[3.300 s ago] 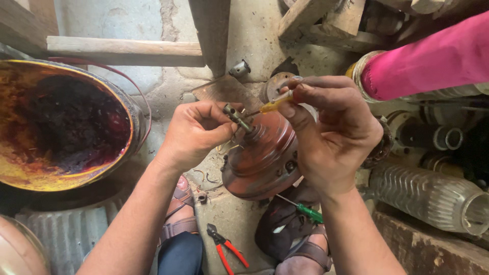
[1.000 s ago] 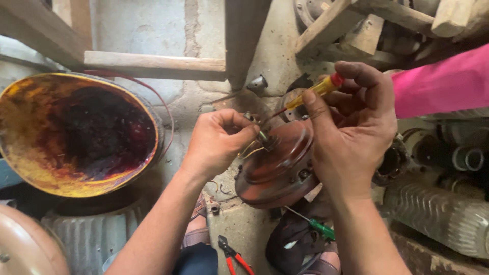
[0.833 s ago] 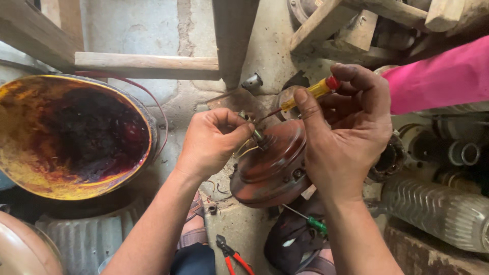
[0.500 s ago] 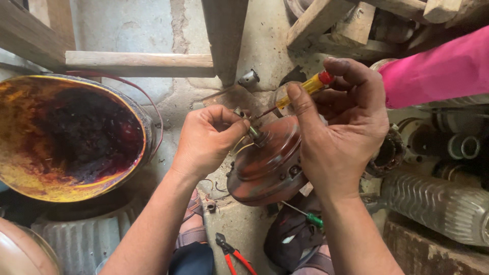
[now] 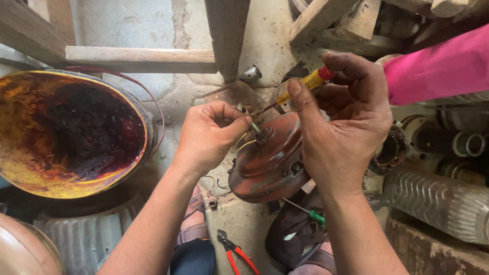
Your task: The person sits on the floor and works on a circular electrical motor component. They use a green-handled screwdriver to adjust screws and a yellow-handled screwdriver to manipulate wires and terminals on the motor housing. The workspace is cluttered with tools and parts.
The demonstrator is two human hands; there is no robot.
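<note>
- Gripping a yellow-handled screwdriver in the right hand, fingers clenched round the handle, tip angled down toward the hub.
- Pinching the small metal shaft at the top of the motor housing with the left hand, thumb and forefinger closed on it.
- Best done by holding the shaft steady and keeping the tip seated, pressing without slipping.
- Housing sits tilted between both hands, just below the grips, over the concrete floor.
- Lying nearby: red pliers, a green screwdriver, a rusty bowl off to the left.
</note>
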